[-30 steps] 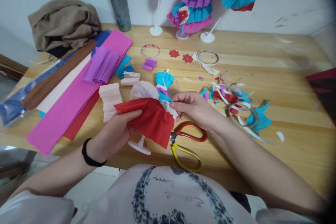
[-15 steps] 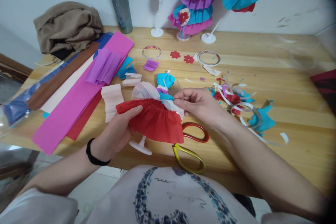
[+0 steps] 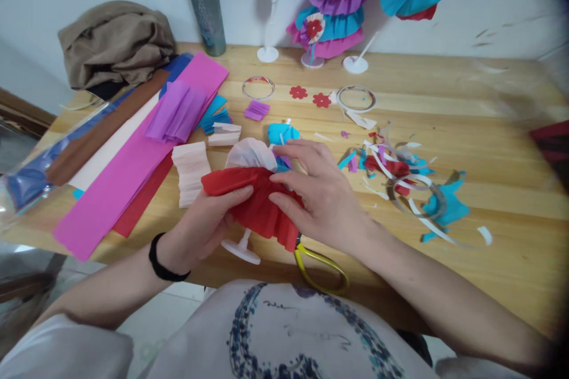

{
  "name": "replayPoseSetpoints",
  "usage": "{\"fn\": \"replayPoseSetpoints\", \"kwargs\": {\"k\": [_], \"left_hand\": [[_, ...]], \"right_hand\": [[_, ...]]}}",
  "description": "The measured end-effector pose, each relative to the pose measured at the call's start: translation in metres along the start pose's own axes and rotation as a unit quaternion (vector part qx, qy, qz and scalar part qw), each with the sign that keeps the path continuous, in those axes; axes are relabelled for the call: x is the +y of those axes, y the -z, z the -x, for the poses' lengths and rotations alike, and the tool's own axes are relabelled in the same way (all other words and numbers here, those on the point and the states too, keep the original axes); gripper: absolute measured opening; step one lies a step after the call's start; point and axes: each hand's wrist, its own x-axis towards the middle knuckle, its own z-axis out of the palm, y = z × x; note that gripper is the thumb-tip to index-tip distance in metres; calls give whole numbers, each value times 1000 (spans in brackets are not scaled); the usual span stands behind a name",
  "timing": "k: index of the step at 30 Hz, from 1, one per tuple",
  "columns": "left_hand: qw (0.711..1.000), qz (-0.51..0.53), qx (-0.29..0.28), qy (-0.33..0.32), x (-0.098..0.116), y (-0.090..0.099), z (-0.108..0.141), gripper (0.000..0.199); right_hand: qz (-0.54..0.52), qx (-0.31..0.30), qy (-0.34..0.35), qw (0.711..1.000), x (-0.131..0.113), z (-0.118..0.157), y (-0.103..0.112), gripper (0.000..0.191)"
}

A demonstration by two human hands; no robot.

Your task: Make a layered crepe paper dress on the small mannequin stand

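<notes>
Figurine (image 3: pixel 262 210) slants, top away, slightly right

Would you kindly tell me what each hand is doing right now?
Left hand: closed, pinching the red crepe skirt.
Right hand: fingers spread, touching the skirt; whether it grips cannot be told.

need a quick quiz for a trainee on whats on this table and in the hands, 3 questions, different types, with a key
1. What colour is the ruffled paper held in the left hand?
a) green
b) red
c) brown

2. True or false: there is a black band on the right wrist.

3. Fill in the missing word: the two red flower cutouts lie between two thin round ____.

Key: 1 b; 2 false; 3 rings
</notes>
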Motion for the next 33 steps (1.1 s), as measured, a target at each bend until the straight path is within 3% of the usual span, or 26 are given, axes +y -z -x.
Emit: {"fn": "replayPoseSetpoints", "kwargs": {"k": [8, 17, 24, 33], "left_hand": [[1000, 2, -30, 8, 1, -3, 3, 23], [998, 2, -51, 22, 5, -3, 6, 21], [994, 27, -109, -2, 9, -4, 7, 27], [995, 50, -79, 26, 8, -4, 5, 24]], "right_hand": [[1, 8, -57, 998, 4, 0, -18, 24], [-30, 19, -62, 997, 5, -4, -14, 25], [-24, 0, -78, 997, 6, -3, -13, 23], [4, 13, -73, 997, 10, -2, -19, 22]]}}
